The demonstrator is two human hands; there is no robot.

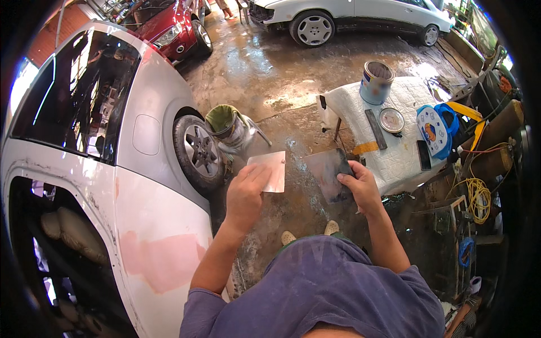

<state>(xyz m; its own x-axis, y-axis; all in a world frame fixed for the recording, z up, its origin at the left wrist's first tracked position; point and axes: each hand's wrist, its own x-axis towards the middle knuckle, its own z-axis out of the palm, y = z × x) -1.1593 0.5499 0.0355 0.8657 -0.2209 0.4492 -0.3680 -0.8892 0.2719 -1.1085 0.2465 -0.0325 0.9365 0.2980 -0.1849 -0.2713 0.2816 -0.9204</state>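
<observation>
My left hand (246, 187) is closed on a shiny, thin, square putty spreader (274, 173), its fingers lying across the face. Pinkish smears show on that sheet. In my right hand (360, 185) is a darker, flat putty plate (328, 173), pinched at its right edge with the thumb on top. A pinkish-grey film covers part of it. The two sheets are held apart, side by side, in front of my body. To the left, the white car body (158, 208) carries a pink filler patch (163, 259) on its side.
A padded white bench (360, 121) at right bears a paint tin (376, 84), a round lid (391, 120), a dark sanding block (375, 128) and a phone (424, 155). A bucket (228, 128) stands by the car wheel (197, 151). Red and white cars (344, 14) stand behind.
</observation>
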